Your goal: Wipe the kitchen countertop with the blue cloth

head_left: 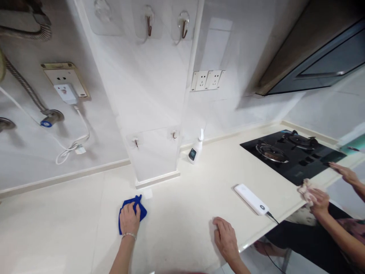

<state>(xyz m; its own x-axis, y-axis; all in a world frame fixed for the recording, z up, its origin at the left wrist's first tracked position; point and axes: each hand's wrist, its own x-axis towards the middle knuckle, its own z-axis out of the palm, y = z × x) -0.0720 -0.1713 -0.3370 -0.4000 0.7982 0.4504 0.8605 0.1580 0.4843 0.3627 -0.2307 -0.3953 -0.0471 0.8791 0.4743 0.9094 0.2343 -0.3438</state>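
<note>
My left hand (130, 218) presses down on a dark blue cloth (142, 214) on the pale countertop, its fingers bent over the fabric. The cloth is bunched, with a corner sticking out past the fingertips. My right hand (226, 238) rests on the counter near its front edge, empty, with the fingers slightly curved and the thumb apart. Right of that hand lies a white power bank (251, 199) with a black cable plugged into its end. A white spray bottle (195, 150) with a dark label stands upright farther back, beside the wall column.
A co-worker's hand (319, 201) holds a pale rag (308, 190) at the counter edge; their other hand (343, 172) is by the black gas hob (285, 152). The column (154, 95) juts out over the counter. A range hood (310, 57) overhangs at upper right.
</note>
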